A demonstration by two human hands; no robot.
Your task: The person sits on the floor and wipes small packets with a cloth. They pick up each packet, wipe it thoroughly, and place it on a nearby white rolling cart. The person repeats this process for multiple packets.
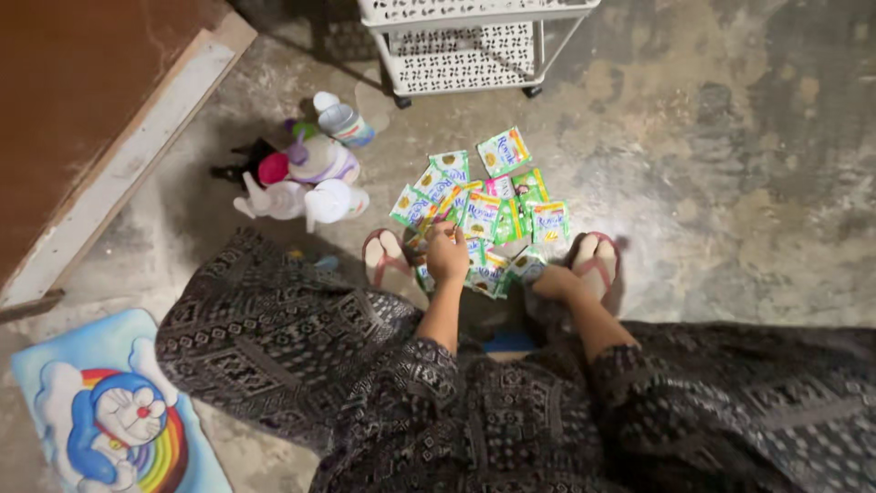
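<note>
Though my fingers hide it partly, my left hand (pixel 447 256) pinches one small green plastic sachet (pixel 444 233); my right hand (pixel 555 281) rests curled on the sachet pile (pixel 488 205), grip unclear.

L hand (pixel 447 256) pinching sachet (pixel 436 228) | R hand (pixel 554 281) on sachet pile (pixel 497 205) | bottles (pixel 310 178) left, on floor (pixel 712 164)

Stained concrete floor (pixel 730 137), white cart (pixel 461 46).

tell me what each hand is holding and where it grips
The left hand pinches a small sachet by its lower edge; the right hand rests on the sachet pile, grip unclear.
</note>
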